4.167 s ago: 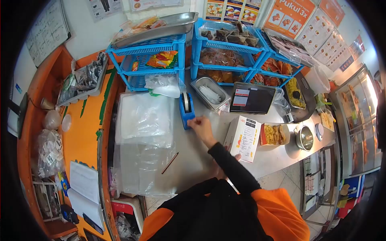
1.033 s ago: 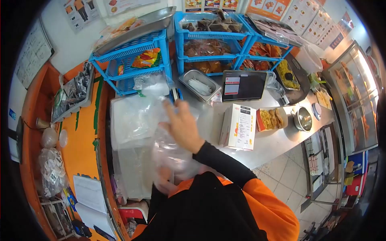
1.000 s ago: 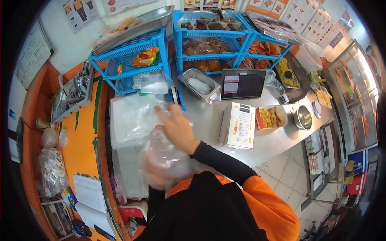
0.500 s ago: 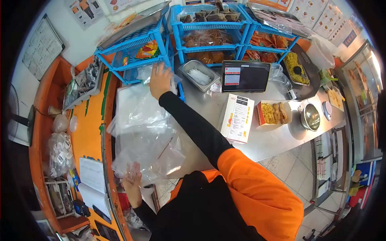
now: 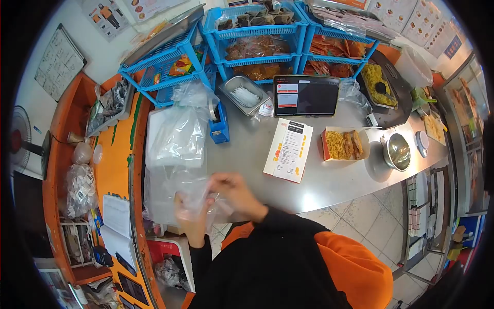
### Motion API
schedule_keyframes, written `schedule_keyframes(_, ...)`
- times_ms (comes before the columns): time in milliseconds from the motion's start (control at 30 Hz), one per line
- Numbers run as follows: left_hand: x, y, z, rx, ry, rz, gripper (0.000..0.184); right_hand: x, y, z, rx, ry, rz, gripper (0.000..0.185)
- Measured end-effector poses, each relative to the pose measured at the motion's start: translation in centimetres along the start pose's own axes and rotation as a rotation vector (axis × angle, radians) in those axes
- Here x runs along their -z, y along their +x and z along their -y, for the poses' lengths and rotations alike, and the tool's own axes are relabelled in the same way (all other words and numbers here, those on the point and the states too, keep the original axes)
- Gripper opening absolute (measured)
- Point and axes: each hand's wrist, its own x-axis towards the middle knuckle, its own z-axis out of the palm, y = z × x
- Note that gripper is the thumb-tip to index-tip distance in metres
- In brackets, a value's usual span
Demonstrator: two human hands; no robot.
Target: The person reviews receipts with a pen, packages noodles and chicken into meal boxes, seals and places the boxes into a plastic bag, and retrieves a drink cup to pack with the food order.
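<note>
A thin clear plastic bag (image 5: 194, 197) is held between both my hands over the near left part of the steel table (image 5: 247, 154). My left hand (image 5: 191, 219) is closed on its lower part, with some fingers behind the film. From the right, my right hand (image 5: 234, 191) pinches the bag's edge, the fingertips close to the left hand's. Just beyond them lies a stack of clear plastic bags (image 5: 177, 141), with more crumpled plastic (image 5: 191, 95) at its far end. A blue tape dispenser (image 5: 219, 125) stands beside the stack.
To the right are a white box with a receipt (image 5: 289, 150), an open box of noodles and meat (image 5: 343, 144) and a metal bowl (image 5: 397, 152). Behind stand a tablet (image 5: 305, 97), a tray of white packets (image 5: 244, 96) and blue racks (image 5: 257, 62). An orange counter (image 5: 110, 159) borders the left.
My right hand has come back from the far end of the bag stack to my left hand. A clear bag is now gripped between both hands, off the stack.
</note>
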Motion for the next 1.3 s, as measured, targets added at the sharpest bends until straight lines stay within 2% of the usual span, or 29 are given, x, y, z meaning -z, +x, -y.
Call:
schedule_keyframes(67, 1.9, -0.1, -0.1, -0.287, 0.281, 0.026, 0.032, 3.4, -2.3, 3.2, -0.267, 0.568, -0.152, 0.015)
schedule_keyframes(100, 2.2, -0.5, -2.2, -0.221, 0.181, -0.043, 0.036, 5.6, -3.5, 4.2, -0.261, 0.713, -0.048, 0.017)
schedule_keyframes(133, 3.2, -0.5, -2.0, -0.291, 0.173, -0.114, 0.035, 7.6, -4.4, 5.1, -0.253, 0.857, 0.058, 0.018)
schedule_keyframes(200, 8.2, -0.3, -0.7, -0.314, 0.169, -0.240, 0.035, 6.3, -6.8, 11.8, -0.291, 0.492, -0.307, 0.021)
schedule_keyframes(267, 10.7, -1.8, -2.7, -0.272, 0.356, -0.224, 0.025, 6.2, -9.0, 14.5, -0.358, 0.417, -0.292, 0.021)
schedule_keyframes(333, 8.6, -2.1, -2.9, -0.292, 0.309, -0.237, 0.027, 6.7, -9.9, 14.5, -0.445, 0.340, -0.281, 0.022)
schedule_keyframes(367, 6.8, -2.2, -3.4, -0.319, 0.261, -0.241, 0.035, 7.4, -9.9, 13.8, -0.263, 0.059, -0.170, 0.021)
schedule_keyframes(400, 4.5, -2.7, -4.3, -0.153, 0.411, -0.123, 0.068, 7.8, -10.0, 13.4, -0.070, -0.220, -0.054, 0.022)
schedule_keyframes(433, 2.0, -2.4, -3.8, -0.494, 0.822, -0.036, 0.085, 6.6, -10.1, 14.1, -0.034, -0.687, 0.062, 0.025)
schedule_keyframes(467, -0.5, -3.3, -4.8, -0.588, 0.895, 0.070, 0.088, 5.4, -9.8, 13.1, -0.031, -0.688, 0.072, 0.025)
schedule_keyframes(533, -2.2, -3.8, -6.4, -0.678, 0.976, 0.184, 0.090, 3.3, -9.9, 10.7, 0.431, -1.107, 0.372, 0.036)
schedule_keyframes(567, -2.1, -3.6, -6.9, -0.492, 0.752, 0.342, 0.092, 3.8, -10.0, 10.4, 0.430, -1.100, 0.372, 0.036)
schedule_keyframes(600, -1.9, -3.6, -8.1, -0.304, 0.520, 0.485, 0.095, 4.8, -9.7, 10.4, 0.516, -1.435, 0.270, 0.041)
schedule_keyframes(633, -1.0, -3.8, -10.6, 0.132, -0.095, 0.585, 0.095, 5.8, -9.2, 11.0, 0.602, -1.771, 0.150, 0.045)
schedule_keyframes(700, 5.2, -3.2, -11.1, 0.470, -0.559, 1.084, 0.074, 9.4, -7.7, 14.3, 0.479, -2.036, -0.232, 0.049)
schedule_keyframes(733, 5.0, -3.0, -11.3, 0.469, -0.556, 1.091, 0.074, 11.7, -7.6, 15.2, 0.158, -1.790, -0.211, 0.059)
schedule_keyframes(767, 4.6, -2.8, -11.5, 0.024, -0.272, 1.190, 0.058, 13.7, -7.7, 15.6, -0.137, -1.521, -0.182, 0.069)
schedule_keyframes(800, 4.3, -2.8, -11.5, -0.424, 0.021, 1.227, 0.045, 15.0, -8.0, 16.1, -0.133, -1.528, -0.179, 0.069)
schedule_keyframes(833, 5.2, -2.8, -10.7, -0.066, 0.477, 1.116, 0.030, 16.0, -8.4, 16.4, -0.104, -1.137, 0.128, 0.071)
schedule_keyframes(867, 4.9, -2.3, -8.5, -0.061, 0.472, 1.110, 0.030, 16.7, -8.5, 16.4, -0.080, -0.725, 0.408, 0.072)
schedule_keyframes(900, 4.0, -1.4, -5.2, -0.255, 0.585, 0.870, 0.038, 17.7, -8.2, 15.7, 0.078, -0.843, 0.308, 0.074)
schedule_keyframes(933, 3.3, -0.9, -2.6, -0.440, 0.692, 0.620, 0.048, 19.1, -7.2, 14.1, 0.074, -0.842, 0.318, 0.074)
schedule_keyframes(967, 2.2, -1.1, -1.3, -0.438, 0.694, 0.616, 0.048, 20.9, -5.8, 11.9, 0.171, -1.048, 0.007, 0.075)
schedule_keyframes(1000, 0.5, -1.7, -0.5, -0.110, 0.203, 0.508, 0.055, 22.3, -4.7, 9.9, 0.270, -1.235, -0.321, 0.075)
schedule_keyframes(1033, -1.2, -2.4, 0.4, 0.214, -0.287, 0.374, 0.063, 23.0, -4.2, 8.1, 0.271, -1.235, -0.319, 0.075)
schedule_keyframes(1133, -5.1, -3.9, 3.4, 0.244, -0.433, 0.395, 0.072, 22.9, -3.7, 6.1, 0.310, -0.928, -0.375, 0.076)
schedule_keyframes(1200, -7.3, -4.3, 5.4, 0.117, -0.292, 0.405, 0.070, 20.9, -5.7, 7.3, 0.078, -0.855, -0.519, 0.072)
schedule_keyframes(1233, -8.3, -4.4, 6.2, -0.012, -0.150, 0.419, 0.070, 23.1, -6.1, 4.4, 0.360, -0.980, -0.539, 0.066)
schedule_keyframes(1300, -10.6, -4.7, 6.2, 0.028, -0.168, 0.410, 0.073, 22.3, -8.9, 4.4, 0.253, -1.042, -0.510, 0.063)
